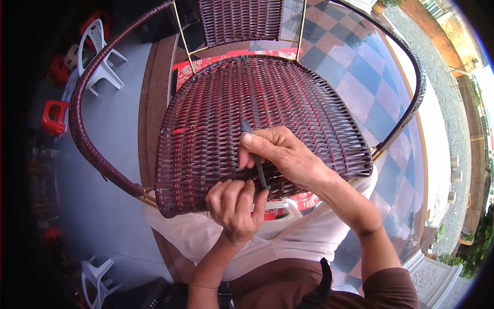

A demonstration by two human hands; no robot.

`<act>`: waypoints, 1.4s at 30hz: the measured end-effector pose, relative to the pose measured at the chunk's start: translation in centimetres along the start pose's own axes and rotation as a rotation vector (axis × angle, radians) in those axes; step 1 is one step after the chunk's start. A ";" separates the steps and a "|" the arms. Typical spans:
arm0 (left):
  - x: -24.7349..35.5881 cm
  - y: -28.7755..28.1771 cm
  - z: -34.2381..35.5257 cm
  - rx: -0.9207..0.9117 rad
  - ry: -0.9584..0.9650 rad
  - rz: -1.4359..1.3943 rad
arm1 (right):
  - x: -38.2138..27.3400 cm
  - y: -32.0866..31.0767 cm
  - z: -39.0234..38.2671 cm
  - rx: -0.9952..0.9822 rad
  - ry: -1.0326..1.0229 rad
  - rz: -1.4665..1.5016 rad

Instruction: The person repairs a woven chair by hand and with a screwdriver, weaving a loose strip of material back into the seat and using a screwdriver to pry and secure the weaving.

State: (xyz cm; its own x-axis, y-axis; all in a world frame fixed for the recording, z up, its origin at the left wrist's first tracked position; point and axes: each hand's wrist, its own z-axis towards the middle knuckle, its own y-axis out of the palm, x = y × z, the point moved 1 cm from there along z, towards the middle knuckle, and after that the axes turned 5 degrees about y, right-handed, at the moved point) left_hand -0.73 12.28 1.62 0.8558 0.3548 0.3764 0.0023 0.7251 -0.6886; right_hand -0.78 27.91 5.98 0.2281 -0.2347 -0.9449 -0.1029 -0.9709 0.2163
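A brown and dark-red woven wicker seat [267,95] fills the middle of the head view, above my lap. My right hand [272,149] pinches a flat, dark grey strip [261,172] that lies lengthwise over the weave, with my thumb on its upper part. Just below and left, my left hand [234,208] has its fingers curled over the seat's front edge, and its thumb is near the strip's lower end. Exactly what the left fingertips grip is partly hidden. The chair's wrapped curved arms [406,59] rise on either side, and a woven backrest [242,18] stands behind.
White plastic chairs [99,56] and red stools [54,116] stand on the grey floor [103,180] at left. A checkered tiled floor [370,77] extends at right, with a gravel strip [447,154] beyond it. Red-and-white printed material [188,72] shows beneath the seat.
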 end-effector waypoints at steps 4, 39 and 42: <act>-0.1 -0.1 0.1 0.009 0.009 0.010 | -0.3 -0.4 -0.4 0.053 -0.058 -0.111; -0.7 -1.8 1.0 -0.092 -0.016 -0.141 | 1.2 2.1 -7.4 0.492 -0.058 0.268; -0.7 -1.5 0.9 -0.062 -0.013 -0.143 | 1.6 2.5 -8.2 0.473 0.048 0.257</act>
State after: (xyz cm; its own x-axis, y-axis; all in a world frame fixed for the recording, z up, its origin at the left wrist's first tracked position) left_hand -1.76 11.45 2.99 0.8377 0.2584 0.4812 0.1557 0.7314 -0.6639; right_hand 7.26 24.70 6.98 0.1809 -0.4747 -0.8614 -0.5835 -0.7568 0.2945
